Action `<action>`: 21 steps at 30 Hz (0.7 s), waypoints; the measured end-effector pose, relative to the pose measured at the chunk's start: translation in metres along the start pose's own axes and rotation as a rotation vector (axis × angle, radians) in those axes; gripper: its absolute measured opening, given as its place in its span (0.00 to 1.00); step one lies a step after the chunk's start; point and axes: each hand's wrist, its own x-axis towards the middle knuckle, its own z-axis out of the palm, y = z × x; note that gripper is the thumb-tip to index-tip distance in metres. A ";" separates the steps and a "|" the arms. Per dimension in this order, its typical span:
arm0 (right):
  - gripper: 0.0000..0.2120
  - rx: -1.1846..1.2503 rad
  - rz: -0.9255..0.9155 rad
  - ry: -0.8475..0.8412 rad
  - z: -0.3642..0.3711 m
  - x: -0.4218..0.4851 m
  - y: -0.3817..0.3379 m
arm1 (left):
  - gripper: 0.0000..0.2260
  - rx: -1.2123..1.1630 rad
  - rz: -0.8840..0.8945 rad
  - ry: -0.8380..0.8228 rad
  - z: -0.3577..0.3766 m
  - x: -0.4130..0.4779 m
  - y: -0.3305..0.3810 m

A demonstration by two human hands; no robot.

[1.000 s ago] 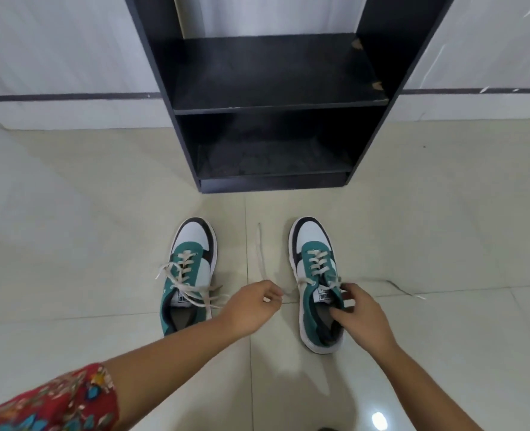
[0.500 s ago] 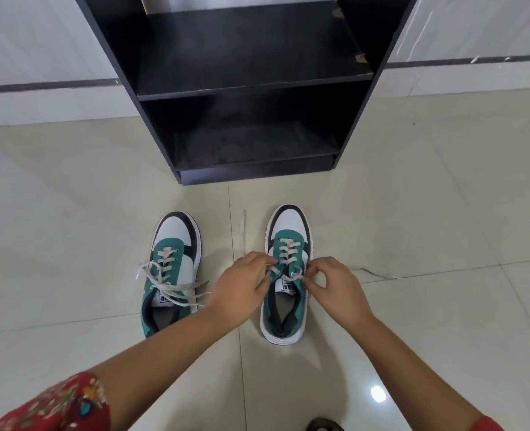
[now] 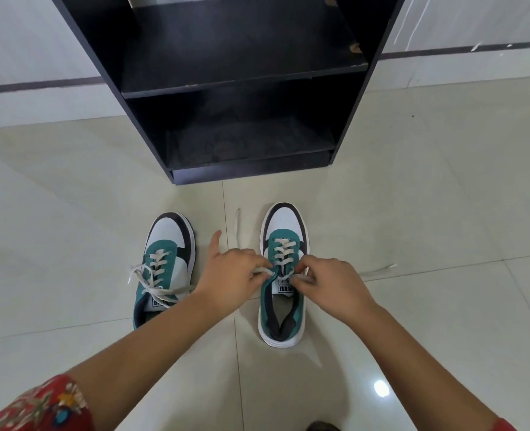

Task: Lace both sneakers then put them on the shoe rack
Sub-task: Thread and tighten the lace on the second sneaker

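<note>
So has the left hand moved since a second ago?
Yes. The left hand went right, from the floor gap onto the right sneaker.

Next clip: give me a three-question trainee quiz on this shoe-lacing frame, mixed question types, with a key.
1. True or false: both hands are working at the right sneaker.
2. Multiple choice: the shoe rack shelves in view hold A) one sneaker B) both sneakers C) no sneakers.
3. Fill in: the left sneaker has its lace ends lying ____.

Key:
1. True. The left hand and right hand each pinch a lace end at the top eyelets.
2. C. Both sneakers stand on the floor tiles before the rack.
3. Loose, untied, draped across the shoe.
</note>
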 end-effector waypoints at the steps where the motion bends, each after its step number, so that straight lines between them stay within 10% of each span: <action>1: 0.09 0.023 0.021 0.015 -0.002 0.001 -0.001 | 0.11 0.024 0.010 0.009 -0.002 0.001 0.000; 21: 0.09 -0.127 0.197 0.060 0.000 -0.006 0.026 | 0.09 0.193 -0.110 0.001 0.009 -0.004 -0.043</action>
